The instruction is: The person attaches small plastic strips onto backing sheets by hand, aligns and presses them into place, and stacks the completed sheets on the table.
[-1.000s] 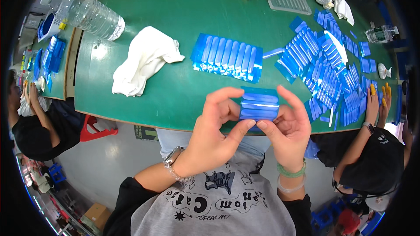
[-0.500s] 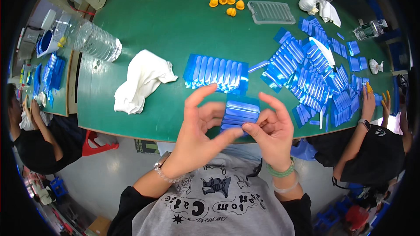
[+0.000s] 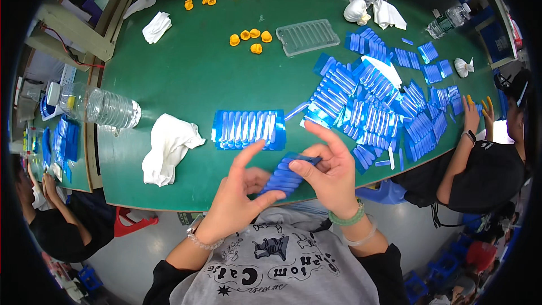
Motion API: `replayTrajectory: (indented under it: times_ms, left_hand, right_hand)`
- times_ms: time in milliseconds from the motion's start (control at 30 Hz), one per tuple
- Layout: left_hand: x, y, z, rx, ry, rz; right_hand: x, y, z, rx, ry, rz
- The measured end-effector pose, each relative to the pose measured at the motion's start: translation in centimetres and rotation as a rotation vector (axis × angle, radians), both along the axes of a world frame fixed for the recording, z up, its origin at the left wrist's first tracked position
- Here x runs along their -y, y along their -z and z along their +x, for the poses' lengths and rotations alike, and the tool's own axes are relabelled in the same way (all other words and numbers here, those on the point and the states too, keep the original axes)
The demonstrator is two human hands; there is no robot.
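Observation:
A small blue film sheet with a row of ridged blue strips (image 3: 284, 176) is held tilted between my hands above the table's near edge. My right hand (image 3: 329, 176) pinches its upper right end, thumb on top. My left hand (image 3: 240, 187) has its thumb on the lower left edge, its index finger raised off the sheet and its other fingers blurred behind. Just beyond lies a stack of similar blue strip sheets (image 3: 249, 127), lined up flat. To the right spreads a loose pile of these sheets (image 3: 367, 101).
A white cloth (image 3: 169, 149) and a large clear bottle (image 3: 110, 106) lie on the green table (image 3: 197, 73) at left. Farther back are yellow finger cots (image 3: 245, 35) and a clear ridged tray (image 3: 307, 36). A co-worker's hand (image 3: 472, 114) works by the pile at right.
The sheet has turned from nearly flat-facing to a slant, and my right hand has shifted its grip toward its upper end. The whole view has swung, with the table appearing lower and further left.

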State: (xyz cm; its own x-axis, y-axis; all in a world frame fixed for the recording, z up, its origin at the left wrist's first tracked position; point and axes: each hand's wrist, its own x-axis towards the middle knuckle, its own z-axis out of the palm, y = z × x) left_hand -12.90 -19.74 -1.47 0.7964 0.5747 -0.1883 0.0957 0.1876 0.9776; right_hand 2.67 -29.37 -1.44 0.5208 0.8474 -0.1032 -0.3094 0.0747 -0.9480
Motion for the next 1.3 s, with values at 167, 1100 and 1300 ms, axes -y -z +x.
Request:
replayTrajectory:
  times_ms: [167,1100,1300]
  left_hand:
    - [-1.9,-0.2,-0.5,-0.137,0.120,0.022]
    - [-4.8,-1.3,2.7,-0.138,0.044,1.152]
    - [-2.0,-3.1,6.6,-0.011,0.239,0.680]
  right_hand:
    - [-0.7,-0.2,0.6,-0.009,0.001,-0.051]
    - [3.5,-1.5,12.6,1.487,-0.030,-0.532]
    - [2.2,-3.5,7.6,1.418,-0.250,-0.293]
